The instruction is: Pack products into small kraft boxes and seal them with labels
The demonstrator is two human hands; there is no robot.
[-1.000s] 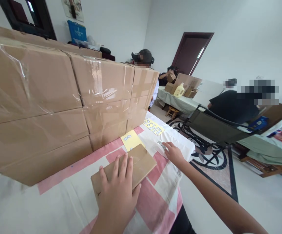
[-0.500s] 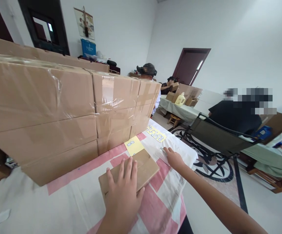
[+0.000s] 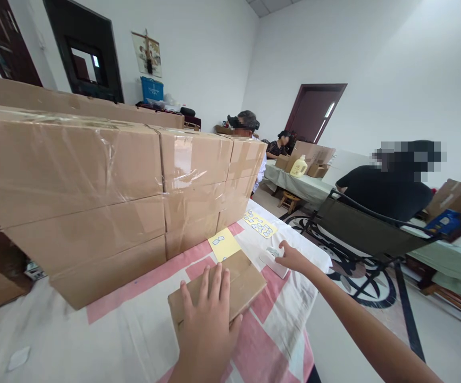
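Note:
A flat brown cardboard box (image 3: 250, 279) lies tilted across my view on the tablecloth. My left hand (image 3: 208, 308) rests on its top with fingers spread, holding nothing. To the right, my right hand (image 3: 296, 258) is by a small pale round thing (image 3: 272, 251), too small to name, on a white card or box (image 3: 278, 267). Its forefinger is apart from the lower fingers, and I see nothing between them. Beyond the box lies a yellow sheet (image 3: 224, 244) with blue-edged pieces. A second yellow sheet (image 3: 260, 224) bears several such pieces.
Taped cardboard boxes (image 3: 122, 175) are stacked in a wall on the table's far left. A pink-and-white cloth (image 3: 260, 332) covers the table, with a pale scrap (image 3: 18, 358) at lower left. A folding chair (image 3: 366, 223) and a seated person (image 3: 390, 186) are at right.
My right hand's forefinger has lifted apart from the other fingers, and the pale round thing beside it now shows. My left hand stays on the box. The whole view has shifted slightly.

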